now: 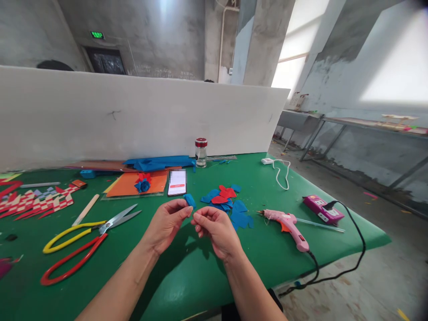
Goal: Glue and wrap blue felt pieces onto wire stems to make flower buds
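My left hand [171,223] pinches a small rolled blue piece of crepe paper [189,200] between thumb and fingers. Right beside it, my right hand [216,227] is closed in a pinch; whatever its fingertips hold, if anything, is too small to make out. Just beyond the hands lies a loose pile of blue paper petals [239,214] with a few red paper petals [227,192] on top. A red and blue paper flower [143,183] rests on an orange sheet [155,185] further back.
Scissors [103,227] with yellow and red handles lie at left, near a wooden stick [86,209]. A phone [177,182] and a red-lidded jar [201,154] stand behind. At right are a pink glue gun [284,220], a corded purple power strip [323,209] and a white cable [279,171].
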`<action>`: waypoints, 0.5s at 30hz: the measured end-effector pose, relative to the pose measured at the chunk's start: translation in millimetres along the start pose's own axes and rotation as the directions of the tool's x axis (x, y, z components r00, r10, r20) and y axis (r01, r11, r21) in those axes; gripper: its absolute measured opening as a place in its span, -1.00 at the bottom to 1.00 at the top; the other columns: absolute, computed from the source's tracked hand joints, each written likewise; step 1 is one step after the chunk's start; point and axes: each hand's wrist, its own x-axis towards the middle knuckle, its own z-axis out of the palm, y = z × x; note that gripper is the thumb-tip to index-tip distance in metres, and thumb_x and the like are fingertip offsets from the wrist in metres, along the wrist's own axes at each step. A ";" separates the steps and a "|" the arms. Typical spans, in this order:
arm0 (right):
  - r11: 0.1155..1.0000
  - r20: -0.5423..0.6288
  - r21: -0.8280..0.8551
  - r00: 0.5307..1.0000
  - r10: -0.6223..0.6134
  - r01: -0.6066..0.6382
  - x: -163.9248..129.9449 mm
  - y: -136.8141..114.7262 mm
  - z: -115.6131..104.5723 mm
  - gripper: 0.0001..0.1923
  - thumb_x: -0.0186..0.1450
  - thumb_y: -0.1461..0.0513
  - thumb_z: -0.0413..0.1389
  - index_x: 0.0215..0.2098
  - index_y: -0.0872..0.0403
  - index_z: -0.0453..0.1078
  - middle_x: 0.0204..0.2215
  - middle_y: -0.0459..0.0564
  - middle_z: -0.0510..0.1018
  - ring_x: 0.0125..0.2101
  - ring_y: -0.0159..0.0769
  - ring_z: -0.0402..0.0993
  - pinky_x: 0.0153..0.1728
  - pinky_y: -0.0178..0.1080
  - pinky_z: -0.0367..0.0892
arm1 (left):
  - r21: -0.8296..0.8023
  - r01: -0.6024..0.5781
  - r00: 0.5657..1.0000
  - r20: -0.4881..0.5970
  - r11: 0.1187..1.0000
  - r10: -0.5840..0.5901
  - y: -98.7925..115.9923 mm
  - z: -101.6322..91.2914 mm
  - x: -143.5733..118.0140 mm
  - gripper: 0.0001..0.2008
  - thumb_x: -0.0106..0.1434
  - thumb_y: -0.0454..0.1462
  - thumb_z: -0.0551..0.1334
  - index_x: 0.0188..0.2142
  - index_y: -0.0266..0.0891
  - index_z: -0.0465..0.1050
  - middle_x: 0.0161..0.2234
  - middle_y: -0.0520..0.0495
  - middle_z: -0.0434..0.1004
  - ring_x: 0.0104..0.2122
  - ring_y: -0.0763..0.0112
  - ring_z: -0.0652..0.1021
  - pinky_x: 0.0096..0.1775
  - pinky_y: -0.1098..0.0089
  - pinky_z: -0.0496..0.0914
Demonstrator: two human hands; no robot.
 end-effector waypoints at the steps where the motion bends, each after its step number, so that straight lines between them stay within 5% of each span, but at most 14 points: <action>1: 1.000 0.004 0.012 1.000 0.014 -0.014 0.1 0.1 -0.4 -0.61 -0.07 0.07 0.43 -0.48 0.17 0.46 -0.57 -0.06 0.55 -0.63 -0.53 0.33 -0.63 -0.47 0.24 | 0.005 -0.005 1.000 0.011 1.000 0.005 -0.4 -0.4 -0.2 -0.73 -0.12 -0.25 0.53 -0.52 -0.28 0.49 -0.53 0.06 0.46 -0.49 0.53 0.42 -0.39 0.51 0.33; 15: 0.956 0.174 0.196 0.967 0.185 -0.218 -0.2 1.1 -4.0 -0.65 -0.08 0.17 0.46 -0.49 0.16 0.44 -0.58 -0.10 0.51 -0.66 -0.59 0.26 -0.69 -0.52 0.11 | -0.012 -0.033 0.989 0.146 0.999 0.035 -1.2 -4.4 -1.9 -0.71 -0.09 -0.23 0.53 -0.40 -0.29 0.56 -0.44 0.00 0.48 -0.44 0.50 0.45 -0.37 0.50 0.37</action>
